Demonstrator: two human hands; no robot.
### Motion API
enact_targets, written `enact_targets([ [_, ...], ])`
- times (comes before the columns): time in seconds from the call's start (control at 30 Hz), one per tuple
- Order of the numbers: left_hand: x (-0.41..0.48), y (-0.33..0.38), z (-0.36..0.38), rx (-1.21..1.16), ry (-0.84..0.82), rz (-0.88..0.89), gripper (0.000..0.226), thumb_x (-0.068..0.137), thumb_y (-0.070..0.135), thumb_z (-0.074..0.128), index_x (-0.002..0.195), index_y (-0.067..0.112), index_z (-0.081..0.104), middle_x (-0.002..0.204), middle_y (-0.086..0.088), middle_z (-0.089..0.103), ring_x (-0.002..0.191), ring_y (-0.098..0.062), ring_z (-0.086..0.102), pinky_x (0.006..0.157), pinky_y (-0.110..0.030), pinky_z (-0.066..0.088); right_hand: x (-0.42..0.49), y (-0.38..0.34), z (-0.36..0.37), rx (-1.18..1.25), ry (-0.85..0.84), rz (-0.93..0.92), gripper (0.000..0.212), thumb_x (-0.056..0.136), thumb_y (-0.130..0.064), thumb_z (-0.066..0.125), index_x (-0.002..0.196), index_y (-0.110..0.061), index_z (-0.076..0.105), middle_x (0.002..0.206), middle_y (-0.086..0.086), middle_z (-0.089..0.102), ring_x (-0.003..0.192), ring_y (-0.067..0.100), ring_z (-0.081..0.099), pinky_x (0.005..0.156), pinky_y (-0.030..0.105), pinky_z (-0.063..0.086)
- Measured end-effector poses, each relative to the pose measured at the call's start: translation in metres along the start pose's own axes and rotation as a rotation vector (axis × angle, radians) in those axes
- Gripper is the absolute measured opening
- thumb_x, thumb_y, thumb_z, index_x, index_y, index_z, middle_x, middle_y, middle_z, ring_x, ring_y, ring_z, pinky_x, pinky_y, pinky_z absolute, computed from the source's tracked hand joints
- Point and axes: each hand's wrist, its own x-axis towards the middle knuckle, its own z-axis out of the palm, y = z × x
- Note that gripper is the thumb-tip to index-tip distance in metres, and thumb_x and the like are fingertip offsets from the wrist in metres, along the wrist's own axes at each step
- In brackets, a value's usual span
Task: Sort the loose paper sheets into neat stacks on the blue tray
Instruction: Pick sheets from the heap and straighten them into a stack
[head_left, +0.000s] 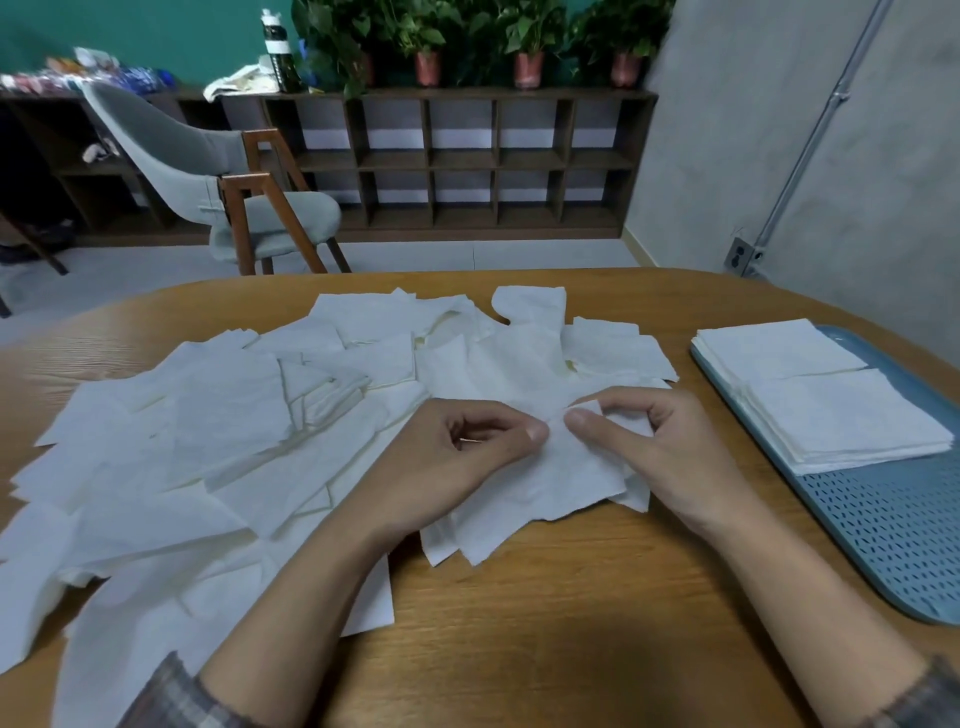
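Several loose white paper sheets (218, 415) lie scattered over the left and middle of the wooden table (545, 613). One crumpled sheet (556, 483) sits in front of me. My left hand (457, 457) and my right hand (660, 447) both pinch its top edge, thumbs almost touching. At the right stands the blue perforated tray (883, 525). It carries two neat stacks of white sheets, a far stack (774, 348) and a near stack (841, 415) that overlaps it.
A grey chair (218, 171) with wooden legs stands behind the table at the left. A dark cubby shelf (457, 161) with potted plants lines the back wall. The tray's near half shows bare blue mesh.
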Motion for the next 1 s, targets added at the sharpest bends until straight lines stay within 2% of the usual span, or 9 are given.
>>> enact_targets([
  [0.07,0.000,-0.001,-0.002,-0.002,0.055,0.009,0.019,0.090,0.042,0.076,0.104,0.032,0.083,0.101,0.015,0.080,0.103,0.002,0.072,0.092,-0.018,0.051,0.000,-0.002,0.000,0.027,0.037,0.030,0.010,0.094,-0.018,0.075,0.094,-0.012,0.083,0.097,-0.002,0.081,0.094,0.010,0.074,0.075,0.014,0.052],
  [0.2,0.003,-0.008,0.000,-0.003,0.170,0.037,0.008,0.087,0.026,0.086,0.094,0.025,0.084,0.092,0.006,0.081,0.093,-0.010,0.076,0.093,-0.041,0.061,-0.003,-0.008,0.003,0.049,-0.009,0.061,0.014,0.091,-0.023,0.076,0.102,-0.018,0.082,0.104,-0.008,0.080,0.097,0.004,0.072,0.073,0.012,0.052],
  [0.43,0.007,-0.011,0.006,-0.087,0.240,0.105,0.014,0.085,0.022,0.088,0.098,0.024,0.082,0.086,0.001,0.080,0.091,-0.014,0.077,0.086,-0.027,0.057,-0.004,-0.011,0.011,-0.079,-0.057,0.004,0.039,0.087,-0.026,0.079,0.124,-0.034,0.071,0.120,-0.029,0.070,0.113,-0.016,0.058,0.085,0.001,0.041],
  [0.57,0.008,-0.012,0.007,-0.078,0.273,0.111,0.016,0.085,0.024,0.088,0.099,0.026,0.081,0.085,0.002,0.080,0.090,-0.012,0.076,0.085,-0.028,0.058,-0.004,-0.009,0.012,-0.057,-0.078,0.019,0.044,0.090,-0.028,0.078,0.130,-0.044,0.066,0.123,-0.027,0.067,0.117,-0.002,0.062,0.093,0.022,0.053],
  [0.7,0.009,-0.018,0.009,0.005,0.334,0.136,0.018,0.083,0.031,0.090,0.097,0.034,0.080,0.084,0.006,0.078,0.088,-0.010,0.074,0.084,-0.027,0.058,-0.002,-0.006,0.015,-0.163,-0.051,0.011,0.052,0.094,-0.030,0.077,0.134,-0.056,0.058,0.135,-0.037,0.056,0.133,-0.002,0.051,0.116,0.043,0.045],
  [0.77,0.010,-0.019,0.010,0.096,0.398,0.176,0.020,0.082,0.037,0.089,0.099,0.037,0.079,0.093,0.014,0.075,0.093,-0.006,0.071,0.082,-0.019,0.054,-0.003,-0.008,0.015,-0.119,-0.042,0.005,0.059,0.092,-0.025,0.079,0.136,-0.057,0.055,0.138,-0.039,0.054,0.129,-0.001,0.056,0.109,0.041,0.052],
  [0.83,0.010,-0.016,0.007,0.118,0.371,0.159,0.023,0.083,0.043,0.086,0.104,0.040,0.078,0.108,0.021,0.072,0.104,0.000,0.068,0.088,-0.019,0.053,-0.003,-0.010,0.012,-0.012,-0.025,0.000,0.065,0.089,-0.020,0.080,0.136,-0.056,0.054,0.140,-0.028,0.058,0.119,0.008,0.067,0.089,0.037,0.061],
  [0.9,0.010,-0.014,0.002,0.013,0.255,0.085,0.020,0.086,0.039,0.085,0.104,0.036,0.079,0.110,0.018,0.075,0.106,0.000,0.070,0.096,-0.028,0.056,-0.003,-0.011,0.011,0.038,-0.005,-0.002,0.067,0.086,-0.021,0.081,0.136,-0.055,0.053,0.144,-0.013,0.059,0.109,0.017,0.072,0.078,0.043,0.064],
  [1.0,0.010,-0.017,0.000,-0.025,0.232,0.041,0.009,0.086,0.031,0.087,0.093,0.031,0.081,0.094,0.008,0.078,0.096,-0.012,0.074,0.090,-0.043,0.061,-0.002,-0.008,0.008,0.077,-0.013,0.010,0.063,0.085,-0.022,0.081,0.132,-0.052,0.054,0.139,0.000,0.062,0.106,0.022,0.073,0.077,0.043,0.064],
])
